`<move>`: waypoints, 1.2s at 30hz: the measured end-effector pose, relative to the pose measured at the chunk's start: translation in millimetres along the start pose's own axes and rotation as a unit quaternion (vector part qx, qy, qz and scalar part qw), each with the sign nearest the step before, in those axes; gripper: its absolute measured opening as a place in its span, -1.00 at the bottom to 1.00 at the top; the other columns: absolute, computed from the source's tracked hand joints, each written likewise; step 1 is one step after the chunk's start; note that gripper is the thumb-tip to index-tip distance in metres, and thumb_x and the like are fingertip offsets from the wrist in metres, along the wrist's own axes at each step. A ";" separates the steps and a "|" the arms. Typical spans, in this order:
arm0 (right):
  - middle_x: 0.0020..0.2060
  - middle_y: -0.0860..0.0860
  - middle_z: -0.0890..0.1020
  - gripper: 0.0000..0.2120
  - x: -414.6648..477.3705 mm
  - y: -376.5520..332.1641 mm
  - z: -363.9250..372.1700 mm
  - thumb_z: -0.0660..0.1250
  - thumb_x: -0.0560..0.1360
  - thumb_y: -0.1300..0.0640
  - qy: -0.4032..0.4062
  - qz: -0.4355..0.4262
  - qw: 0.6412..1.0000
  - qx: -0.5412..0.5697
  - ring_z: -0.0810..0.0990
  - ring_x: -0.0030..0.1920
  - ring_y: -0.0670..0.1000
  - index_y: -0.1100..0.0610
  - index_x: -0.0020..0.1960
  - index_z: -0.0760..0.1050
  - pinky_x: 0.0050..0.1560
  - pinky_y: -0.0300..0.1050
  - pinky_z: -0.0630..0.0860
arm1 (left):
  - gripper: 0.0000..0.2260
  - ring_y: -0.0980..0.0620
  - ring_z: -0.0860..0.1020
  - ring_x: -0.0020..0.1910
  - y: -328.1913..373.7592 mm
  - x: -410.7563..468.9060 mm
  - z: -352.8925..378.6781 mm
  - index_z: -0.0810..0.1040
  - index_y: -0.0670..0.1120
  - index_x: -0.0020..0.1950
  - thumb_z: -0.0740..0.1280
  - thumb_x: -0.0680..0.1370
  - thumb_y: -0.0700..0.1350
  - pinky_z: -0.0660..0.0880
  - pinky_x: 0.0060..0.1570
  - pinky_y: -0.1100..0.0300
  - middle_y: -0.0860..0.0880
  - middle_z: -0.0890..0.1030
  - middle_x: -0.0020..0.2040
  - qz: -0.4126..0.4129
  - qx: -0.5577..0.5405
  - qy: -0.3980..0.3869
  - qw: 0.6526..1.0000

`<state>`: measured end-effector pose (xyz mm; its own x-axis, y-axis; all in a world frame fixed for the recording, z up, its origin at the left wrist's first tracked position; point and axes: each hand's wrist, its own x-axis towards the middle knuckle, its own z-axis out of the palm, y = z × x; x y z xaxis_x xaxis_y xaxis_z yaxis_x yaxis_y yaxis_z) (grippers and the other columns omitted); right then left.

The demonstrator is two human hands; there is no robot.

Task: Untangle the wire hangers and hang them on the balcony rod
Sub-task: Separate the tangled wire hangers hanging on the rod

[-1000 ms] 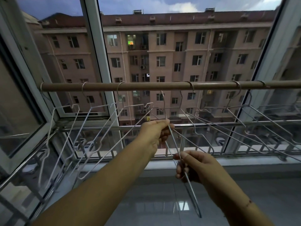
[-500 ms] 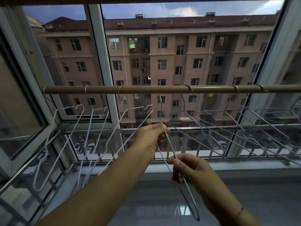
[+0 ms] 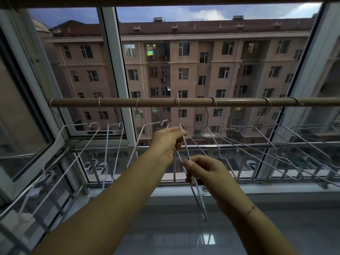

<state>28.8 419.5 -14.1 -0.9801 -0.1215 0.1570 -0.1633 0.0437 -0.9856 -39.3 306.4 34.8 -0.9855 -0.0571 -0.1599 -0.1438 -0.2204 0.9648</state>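
Left hand [image 3: 168,142] pinches the hanger [image 3: 185,153] neck; its hook sits over the rod [image 3: 239,102]. Right hand [image 3: 204,170] grips the hanger's wires lower down.

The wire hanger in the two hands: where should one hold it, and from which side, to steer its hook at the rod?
Probably the straight neck just under the hook, from below on the near side, where the left hand pinches it. The hook sits up at the rod, so a high grip steers it; the right hand steadies the wire hanger lower.
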 end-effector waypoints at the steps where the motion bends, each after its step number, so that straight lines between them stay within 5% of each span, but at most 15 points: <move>1: -0.41 0.05 0.57 -0.82 1.9 2.7 1.1 0.30 0.50 0.17 -0.001 0.002 1.000 -0.001 0.54 -0.32 0.02 0.28 -0.08 0.58 -0.27 -0.16 0.49 | -0.88 0.10 0.53 -0.21 -2.5 0.8 -0.7 0.59 -0.19 0.01 0.32 0.50 -0.31 0.47 -0.20 0.30 -0.09 0.62 -0.16 -0.003 0.005 0.006 1.000; 6: -0.42 0.08 0.57 -0.82 4.3 15.7 4.5 0.31 0.49 0.19 0.010 0.035 0.999 0.010 0.52 -0.32 0.09 0.32 -0.10 0.58 -0.30 -0.18 0.48 | -0.76 0.05 0.55 -0.09 -9.4 3.3 -4.4 0.57 -0.18 0.16 0.34 0.49 -0.30 0.49 -0.17 0.31 -0.17 0.63 0.07 -0.007 0.025 0.019 0.999; 10: -0.26 -0.02 0.64 -0.85 0.3 17.7 0.3 0.27 0.51 0.09 0.003 0.034 0.995 -0.095 0.58 -0.23 -0.08 0.11 -0.06 0.60 -0.21 -0.29 0.53 | -0.66 -0.01 0.55 0.07 -12.8 0.2 -5.2 0.49 -0.16 0.29 0.34 0.51 -0.24 0.49 0.07 0.20 -0.09 0.58 0.11 0.024 0.062 0.034 0.997; 14: -0.12 -0.23 0.57 -0.84 -8.8 -1.0 -17.6 0.28 0.48 0.05 0.105 -0.071 0.961 -0.246 0.55 -0.10 -0.27 -0.10 0.05 0.49 -0.13 -0.43 0.51 | -0.68 0.17 0.49 0.00 -8.9 -9.2 1.1 0.47 -0.08 0.27 0.35 0.52 -0.16 0.40 -0.10 0.37 0.07 0.52 0.05 0.177 0.109 0.070 0.976; 17: -0.09 -0.15 0.53 -0.84 -5.3 -8.1 -42.1 0.27 0.45 0.05 0.220 -0.121 0.927 -0.279 0.53 -0.10 -0.21 -0.07 0.03 0.48 -0.09 -0.31 0.53 | -0.80 0.23 0.52 -0.05 -3.6 -20.8 17.8 0.53 -0.05 0.16 0.33 0.53 -0.14 0.45 -0.07 0.38 0.11 0.56 -0.03 0.234 0.127 0.007 0.964; 19: -0.05 -0.07 0.53 -0.79 3.7 -1.9 -54.8 0.30 0.44 0.01 0.243 -0.085 0.918 -0.303 0.52 -0.08 -0.14 0.01 0.06 0.52 -0.03 -0.24 0.50 | -0.75 0.17 0.53 0.03 -4.5 -24.3 32.5 0.52 -0.08 0.23 0.30 0.55 -0.13 0.47 0.05 0.31 0.05 0.59 0.06 0.213 0.147 -0.046 0.965; 22: -0.13 -0.05 0.61 -0.78 11.8 11.4 -58.1 0.35 0.45 0.03 0.199 -0.005 0.949 -0.243 0.56 -0.12 -0.13 0.10 0.05 0.56 -0.14 -0.32 0.47 | -0.62 0.04 0.47 0.19 -9.7 -19.7 56.1 0.39 -0.11 0.39 0.24 0.58 -0.06 0.38 0.11 0.20 -0.04 0.51 0.24 0.131 0.201 -0.098 0.966; 27: -0.26 -0.06 0.65 -0.94 11.6 19.8 -54.3 0.34 0.47 0.11 0.160 0.040 0.981 -0.105 0.58 -0.22 -0.16 0.05 -0.11 0.59 -0.30 -0.40 0.41 | -0.59 -0.08 0.46 0.21 -18.0 -5.2 82.0 0.37 -0.21 0.36 0.27 0.57 -0.07 0.34 0.02 0.14 -0.12 0.49 0.22 -0.028 0.166 -0.078 0.983; 30: -0.28 0.00 0.66 -0.94 9.5 18.5 -58.7 0.35 0.46 0.19 0.145 0.052 0.987 -0.049 0.59 -0.25 -0.13 0.10 -0.15 0.61 -0.39 -0.46 0.43 | -0.81 -0.03 0.56 -0.07 -24.9 8.1 86.2 0.52 -0.24 0.11 0.25 0.57 -0.17 0.47 -0.02 0.12 -0.08 0.54 -0.10 -0.065 0.100 -0.081 0.989; 32: -0.29 0.01 0.66 -0.94 7.7 16.4 -61.3 0.35 0.46 0.19 0.128 0.062 0.990 -0.022 0.61 -0.27 -0.14 0.12 -0.13 0.61 -0.43 -0.47 0.42 | -0.87 0.04 0.47 -0.32 -28.0 14.6 88.7 0.51 -0.22 -0.14 0.22 0.57 -0.26 0.42 -0.26 0.24 -0.08 0.49 -0.28 -0.083 0.061 -0.078 0.992; 36: -0.49 -0.09 0.62 -0.89 9.1 14.2 -68.7 0.34 0.47 0.15 0.094 0.062 0.993 0.026 0.57 -0.42 -0.21 0.13 -0.19 0.62 -0.47 -0.47 0.41 | -0.88 0.08 0.45 -0.43 -30.0 17.8 99.7 0.48 -0.19 -0.15 0.22 0.54 -0.35 0.41 -0.37 0.32 -0.11 0.51 -0.35 -0.098 0.011 -0.052 0.994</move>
<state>9.8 487.1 -22.4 -0.9968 0.0700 0.0384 -0.0387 -0.0041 -0.9992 -61.5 409.0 23.8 -0.9422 0.0855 -0.3240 -0.3347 -0.1965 0.9216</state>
